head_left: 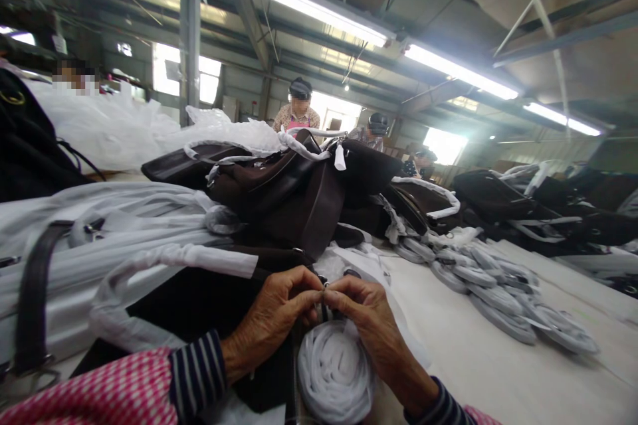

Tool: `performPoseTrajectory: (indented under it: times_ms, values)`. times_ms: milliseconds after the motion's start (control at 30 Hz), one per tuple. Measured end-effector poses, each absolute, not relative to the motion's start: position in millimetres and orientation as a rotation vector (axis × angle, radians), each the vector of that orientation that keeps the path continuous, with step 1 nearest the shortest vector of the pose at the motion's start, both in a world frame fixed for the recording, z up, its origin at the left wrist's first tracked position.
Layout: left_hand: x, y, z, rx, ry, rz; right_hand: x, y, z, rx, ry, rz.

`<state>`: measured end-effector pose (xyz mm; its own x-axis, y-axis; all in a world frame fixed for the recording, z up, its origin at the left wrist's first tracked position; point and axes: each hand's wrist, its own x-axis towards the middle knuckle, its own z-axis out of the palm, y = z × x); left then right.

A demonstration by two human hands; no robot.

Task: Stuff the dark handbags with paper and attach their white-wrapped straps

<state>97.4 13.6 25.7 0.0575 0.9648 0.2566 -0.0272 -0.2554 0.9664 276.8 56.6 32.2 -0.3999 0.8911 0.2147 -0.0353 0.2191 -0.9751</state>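
Nearest the camera, a soft white roll of wrapping tissue (pixel 335 372) lies just below both hands; judged light, limp and easily torn, best taken by its loose end. Left hand (pixel 272 319) and right hand (pixel 366 312) meet fingertip to fingertip, pinching a small metal fitting (pixel 326 287), too small to identify. Beyond the grip, dark brown leather handbags (pixel 299 192) are heaped; right of it, wrapped straps (pixel 498 292) lie on the white table (pixel 523 372).
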Motion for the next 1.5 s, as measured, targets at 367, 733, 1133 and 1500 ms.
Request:
performPoseTrajectory:
  times_ms: [367, 733, 1133, 1500]
  values:
    - [92.5, 21.1, 16.2, 1.526, 1.076, 1.345, 270.1, 54.0, 33.5, -0.784, -1.501, 1.34]
    - [92.0, 25.4, 11.5, 1.596, 1.192, 1.309, 268.3, 55.8, 27.2, -0.777, -1.534, 1.282]
    - [87.6, 26.9, 14.0, 1.449, 1.036, 1.147, 268.5, 53.0, 33.9, -0.682, -1.471, 1.297]
    - [71.5, 46.9, -21.6, 1.461, 1.14, 1.11, 269.1, 54.7, 29.3, -0.694, -1.435, 1.34]
